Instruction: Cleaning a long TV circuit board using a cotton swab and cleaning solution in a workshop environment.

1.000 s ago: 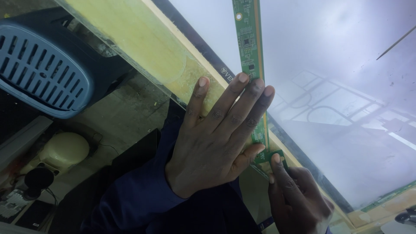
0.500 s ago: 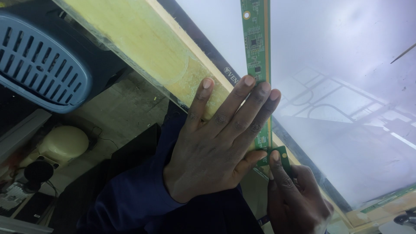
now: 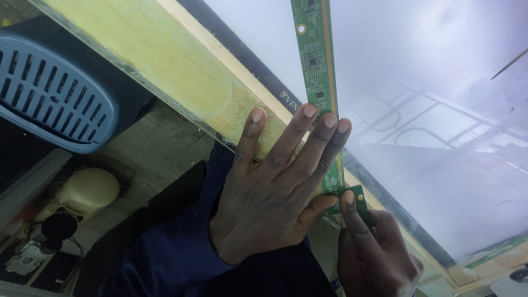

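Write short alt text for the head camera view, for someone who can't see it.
A left hand lies flat on a narrow green circuit strip along a glossy display panel, while the right hand presses its near end. A blue slotted basket sits far left.

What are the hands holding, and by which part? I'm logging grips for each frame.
The left hand presses flat on the lower part of the green circuit strip; the right hand pinches its bottom end tab.
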